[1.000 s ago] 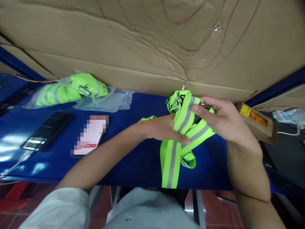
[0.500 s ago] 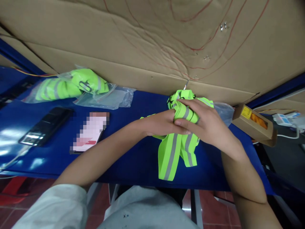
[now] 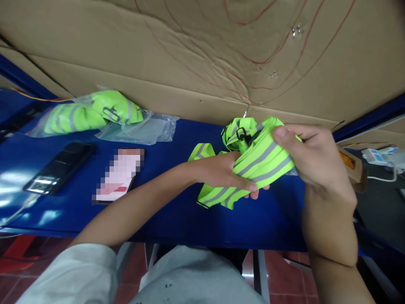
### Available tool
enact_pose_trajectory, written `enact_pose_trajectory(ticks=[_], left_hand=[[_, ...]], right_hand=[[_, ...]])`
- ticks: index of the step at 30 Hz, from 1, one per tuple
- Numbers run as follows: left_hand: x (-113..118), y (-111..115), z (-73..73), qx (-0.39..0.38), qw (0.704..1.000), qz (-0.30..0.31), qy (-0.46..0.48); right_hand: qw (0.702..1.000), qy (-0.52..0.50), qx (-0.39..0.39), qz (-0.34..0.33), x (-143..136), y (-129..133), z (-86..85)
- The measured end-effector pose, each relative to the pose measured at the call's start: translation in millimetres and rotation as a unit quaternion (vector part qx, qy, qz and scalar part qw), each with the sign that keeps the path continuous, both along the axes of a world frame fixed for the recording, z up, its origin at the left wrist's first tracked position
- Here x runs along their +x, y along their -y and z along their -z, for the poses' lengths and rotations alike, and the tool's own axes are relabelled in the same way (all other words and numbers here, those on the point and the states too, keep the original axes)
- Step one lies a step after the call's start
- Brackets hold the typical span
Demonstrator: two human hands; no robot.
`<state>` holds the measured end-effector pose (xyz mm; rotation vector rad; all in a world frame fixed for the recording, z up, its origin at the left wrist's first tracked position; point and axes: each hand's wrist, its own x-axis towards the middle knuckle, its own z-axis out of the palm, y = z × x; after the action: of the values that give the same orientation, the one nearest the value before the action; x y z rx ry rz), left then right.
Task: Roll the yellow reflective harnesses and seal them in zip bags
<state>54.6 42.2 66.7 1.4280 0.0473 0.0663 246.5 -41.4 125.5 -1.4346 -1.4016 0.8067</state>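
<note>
A: Where was the hi-vis strap bundle (image 3: 268, 157)?
B: Btwn both hands, over the desk (image 3: 171, 223), R of centre. Folded layers, yellow-green w/ grey reflective stripes. Couldn't tell if its underside touched down.
A: Fingers?
B: L hand (image 3: 226, 171) clamped on the lower-left end: thumb across near face, fingertips (image 3: 254, 195) showing below. R hand (image 3: 313, 154) gripped the upper-right end, thumb pressed on top; rest of its fingers mostly hidden.
A: Handling, yr guess?
B: Light, soft, floppy webbing, prob. not fragile. Main risk: layers sliding over each other & fanning out. Best hold: across full width of stack, squeezed thumb vs. fingers, nr each end.
A: Anything outside the grip?
B: Loose strap lengths (image 3: 218, 197) drooped below L hand, wrist side, clear of the fingertips. Black buckle (image 3: 241, 133) just past stack's far edge, nr another strap roll (image 3: 236, 126); couldn't tell whose.
A: Nearby?
B: Phone (image 3: 118, 177) L of the L forearm; bagged hi-vis gear (image 3: 112, 103) far L, by the cardboard wall (image 3: 177, 80).
</note>
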Motion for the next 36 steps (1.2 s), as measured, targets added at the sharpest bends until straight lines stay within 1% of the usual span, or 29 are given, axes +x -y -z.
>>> enact_pose_trajectory(ticks=[2,4,6,9,11,14,15,17,19,21,22,23,24,26,28,30,32,34,36], left_hand=[[-5,-4,-5.4,0.083,0.996,0.006,0.016],[-8,-5,-9.2,0.141,0.989,0.003,0.034],[-9,-3,-11.0,0.162,0.986,-0.009,0.044],[-8,-2,-10.7,0.146,0.987,-0.036,0.056],[-6,-3,-9.2,0.125,0.989,-0.056,0.059],[-3,-7,-4.2,0.095,0.990,-0.087,0.054],[-2,-8,-1.9,0.082,0.990,-0.098,0.059],[0,-11,2.9,0.030,0.990,-0.113,0.077],[2,-12,6.5,-0.067,0.988,-0.109,0.085],[2,-12,7.5,-0.165,0.981,-0.078,0.062],[1,-11,7.1,-0.195,0.978,-0.059,0.047],[1,-11,6.3,-0.208,0.977,-0.040,0.035],[1,-10,5.2,-0.205,0.978,-0.024,0.026],[0,-8,3.2,-0.168,0.986,0.006,0.015],[-1,-7,1.9,-0.119,0.992,0.032,0.014],[-3,-6,0.9,-0.072,0.996,0.043,0.020],[-4,-6,-0.9,-0.012,0.999,0.036,0.028],[-6,-6,-3.7,0.054,0.997,0.025,0.040],[-8,-7,-7.3,0.102,0.993,0.021,0.053]], right_hand=[[0.994,-0.081,-0.056,-0.048,0,-2,-0.2],[0.992,-0.096,-0.061,-0.060,-3,-9,3.6],[0.996,-0.068,-0.042,-0.046,-6,-16,9.2],[0.999,0.028,-0.015,-0.026,-6,-19,13.3],[0.995,0.097,-0.001,-0.034,-4,-16,11.5],[0.976,0.195,0.017,-0.093,-3,-10,8.9],[0.968,0.229,0.029,-0.102,-4,-10,9.6],[0.958,0.268,0.046,-0.089,-8,-11,13.3],[0.963,0.256,0.046,-0.070,-12,-13,17.7],[0.972,0.224,0.052,-0.055,-15,-15,19.3],[0.974,0.214,0.066,-0.042,-16,-15,18.7],[0.974,0.206,0.085,-0.025,-16,-14,17.1],[0.975,0.199,0.101,-0.002,-15,-13,14.9],[0.979,0.161,0.114,0.043,-13,-9,9.3],[0.992,0.077,0.085,0.060,-10,-6,4.1],[0.999,-0.028,0.013,0.029,-5,-4,0.6],[0.992,-0.098,-0.069,-0.026,-1,-5,-0.3],[0.988,-0.101,-0.109,-0.051,2,-7,1.6],[0.992,-0.058,-0.100,-0.045,3,-11,5.2]])
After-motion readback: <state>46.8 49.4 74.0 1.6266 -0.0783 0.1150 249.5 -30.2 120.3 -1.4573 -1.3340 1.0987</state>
